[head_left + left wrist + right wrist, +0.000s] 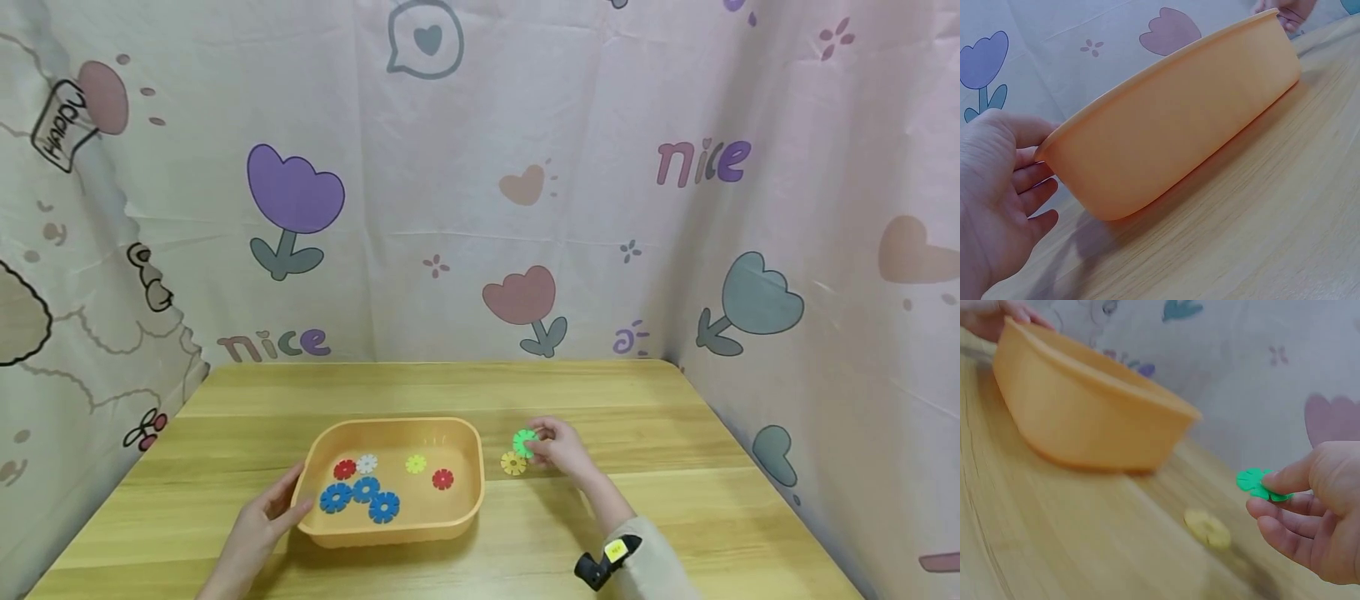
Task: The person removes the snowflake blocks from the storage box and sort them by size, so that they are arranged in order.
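Observation:
My right hand (561, 451) pinches a green snowflake-shaped plastic disc (1251, 479) between thumb and fingers, above the table to the right of the orange plastic basin. Just below it on the table lies a yellow notched disc (513, 463). My left hand (258, 521) holds the left end of the orange basin (1166, 119), thumb over the rim and other fingers beneath it outside. Inside the basin are several blue discs (384, 507), a red disc (443, 479) at the right, another red disc (345, 470), a white disc (367, 463) and a yellow-green disc (416, 464).
The basin stands on a wood-grain table (600, 392). A pale curtain (420, 167) printed with flowers and words hangs behind the table and along both sides. A black camera mount (597, 570) sits on the right wrist, over a light sleeve (656, 567).

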Tool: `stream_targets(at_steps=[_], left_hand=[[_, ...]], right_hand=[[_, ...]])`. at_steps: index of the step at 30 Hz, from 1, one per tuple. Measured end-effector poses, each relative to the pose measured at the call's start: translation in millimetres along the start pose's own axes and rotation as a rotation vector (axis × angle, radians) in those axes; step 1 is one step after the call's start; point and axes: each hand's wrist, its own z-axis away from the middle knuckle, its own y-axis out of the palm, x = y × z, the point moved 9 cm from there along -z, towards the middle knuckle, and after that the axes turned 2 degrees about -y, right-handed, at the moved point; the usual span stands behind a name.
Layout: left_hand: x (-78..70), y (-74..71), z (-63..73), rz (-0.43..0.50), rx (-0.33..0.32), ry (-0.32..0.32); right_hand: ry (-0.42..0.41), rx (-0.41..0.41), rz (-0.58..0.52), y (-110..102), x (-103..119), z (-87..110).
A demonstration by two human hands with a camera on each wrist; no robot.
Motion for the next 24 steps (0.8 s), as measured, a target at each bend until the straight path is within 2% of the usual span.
stream_targets(at_steps=[5,11,19,24], left_hand=[[0.5,0.1,0.7,0.002,-0.002,0.001],[2.1,0.4,-0.3,0.022,-0.001,-0.008],[0.8,0.8,-0.7,0.036,0.003,0.009],[0.1,-0.3,-1.0,0.026,-0.005,0.010]], right_hand=[[0.050,-0.039,0.049,-17.4,-22.2,3.9],[0.072,-0.040,0.126,-24.8,-37.7,4.8],[0.026,-0.103,0.421,-22.7,-34.0,0.4],[0.026,-0.114,0.501,-20.7,-29.5,-0.7]])
